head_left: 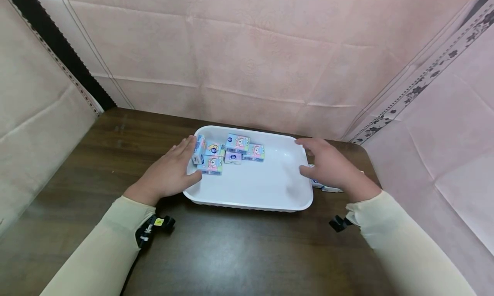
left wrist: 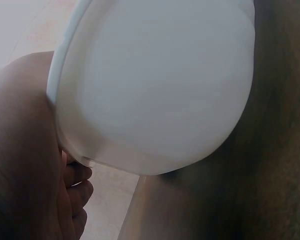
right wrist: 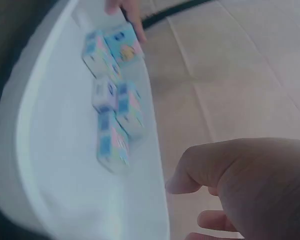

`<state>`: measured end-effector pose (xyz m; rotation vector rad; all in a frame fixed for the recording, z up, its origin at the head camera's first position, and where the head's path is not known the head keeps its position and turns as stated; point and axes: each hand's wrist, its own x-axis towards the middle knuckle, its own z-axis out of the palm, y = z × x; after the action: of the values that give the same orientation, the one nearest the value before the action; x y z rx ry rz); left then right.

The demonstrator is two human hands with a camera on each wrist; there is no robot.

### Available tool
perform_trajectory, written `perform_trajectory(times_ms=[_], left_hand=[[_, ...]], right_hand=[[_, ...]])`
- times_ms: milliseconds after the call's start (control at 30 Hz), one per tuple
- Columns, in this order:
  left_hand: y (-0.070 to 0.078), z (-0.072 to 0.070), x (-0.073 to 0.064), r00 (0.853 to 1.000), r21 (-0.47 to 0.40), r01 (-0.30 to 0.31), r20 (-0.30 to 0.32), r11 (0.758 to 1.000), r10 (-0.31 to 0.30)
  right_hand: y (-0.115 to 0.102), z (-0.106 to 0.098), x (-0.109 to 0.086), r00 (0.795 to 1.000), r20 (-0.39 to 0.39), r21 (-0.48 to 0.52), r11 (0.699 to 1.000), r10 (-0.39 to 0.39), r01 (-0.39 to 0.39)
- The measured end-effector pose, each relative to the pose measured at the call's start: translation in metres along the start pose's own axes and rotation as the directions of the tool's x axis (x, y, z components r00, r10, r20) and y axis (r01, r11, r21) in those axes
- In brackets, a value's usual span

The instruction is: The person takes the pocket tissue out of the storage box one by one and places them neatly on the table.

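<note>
A white tray (head_left: 262, 188) sits on the brown table, with several small blue, pink and white cartons (head_left: 237, 143) grouped in its left and middle part. One carton (head_left: 198, 150) stands on end against the left wall. At that left end my left hand (head_left: 170, 171) rests on the rim, fingers extended and thumb reaching over the edge; the left wrist view shows its fingers (left wrist: 79, 192) beyond the rim. My right hand (head_left: 328, 165) is by the right rim with thumb and fingers spread, holding nothing. In the right wrist view its thumb (right wrist: 182, 182) is close beside the tray edge.
More small cartons (head_left: 332, 189) lie on the table (head_left: 239, 253) right of the tray, partly hidden under my right hand. Pale cloth (head_left: 247, 64) hangs behind the table and on both sides.
</note>
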<state>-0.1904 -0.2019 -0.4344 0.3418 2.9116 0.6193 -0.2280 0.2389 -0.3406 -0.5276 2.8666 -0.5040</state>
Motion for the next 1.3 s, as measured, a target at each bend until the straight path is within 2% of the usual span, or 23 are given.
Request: perform_trajectory(times_ms=[133,333,633,900,1000,1300], left_hand=[[0.001,0.000,0.000,1.000,-0.004,0.002,0.005,1.000,-0.002],[0.000,0.000,-0.001,1.000,-0.005,0.007,0.014,1.000,-0.007],[0.001,0.003,0.001,1.000,-0.003,-0.001,0.009,1.000,0.001],[0.001,0.001,0.003,1.000,0.007,-0.007,0.005,1.000,0.007],[-0.001,0.001,0.003,1.000,0.007,-0.009,0.002,1.000,0.009],[-0.001,-0.002,0.002,0.999,0.014,-0.033,0.000,0.999,0.033]], right_hand=[[-0.023,0.013,0.016,0.999,0.028,-0.004,0.999,-0.031,0.032],[-0.053,0.036,0.042,0.993,0.067,0.070,0.993,-0.095,0.090],[-0.088,0.075,0.080,0.975,0.064,0.152,0.968,-0.212,0.200],[-0.117,0.095,0.102,0.969,0.103,0.146,0.967,-0.223,0.207],[-0.130,0.101,0.111,0.968,0.103,0.169,0.964,-0.227,0.208],[-0.165,0.112,0.133,0.967,0.098,0.140,0.965,-0.235,0.220]])
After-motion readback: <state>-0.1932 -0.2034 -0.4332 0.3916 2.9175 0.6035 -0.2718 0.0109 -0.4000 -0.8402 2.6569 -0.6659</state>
